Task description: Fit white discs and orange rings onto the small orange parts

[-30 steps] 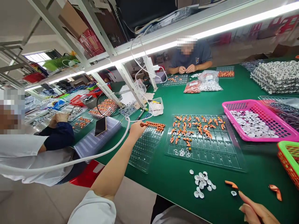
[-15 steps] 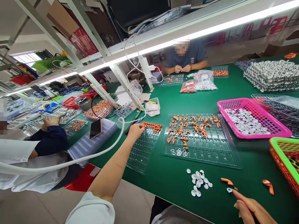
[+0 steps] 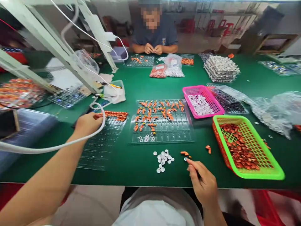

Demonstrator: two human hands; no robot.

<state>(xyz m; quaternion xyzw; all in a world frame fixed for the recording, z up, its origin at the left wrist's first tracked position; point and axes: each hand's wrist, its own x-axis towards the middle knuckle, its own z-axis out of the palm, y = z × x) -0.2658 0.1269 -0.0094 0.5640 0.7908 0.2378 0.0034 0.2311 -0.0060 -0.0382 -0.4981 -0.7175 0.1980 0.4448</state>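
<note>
My left hand point(image 3: 88, 125) reaches over a clear tray point(image 3: 98, 144), its fingers pinched at the end of a row of orange parts point(image 3: 116, 115); what lies between them is too small to tell. Close to the table's front edge, my right hand point(image 3: 203, 182) has its index finger at a small white ring piece point(image 3: 185, 159), with the thumb tip a little below. An orange piece point(image 3: 185, 153) lies just beyond it. Several white discs point(image 3: 162, 158) are scattered to the left. In the middle, another clear tray point(image 3: 174, 135) holds orange pieces and white rings.
A pink basket point(image 3: 219, 110) with white discs and a green basket point(image 3: 265, 175) with reddish parts stand at the right. A white tube point(image 3: 47, 150) crosses over my left forearm. Across the table, a person point(image 3: 154, 37) works behind plastic bags point(image 3: 174, 70).
The view has turned right and levelled, so the green basket now shows whole. Both hands stay at nearly the same spots on the table.
</note>
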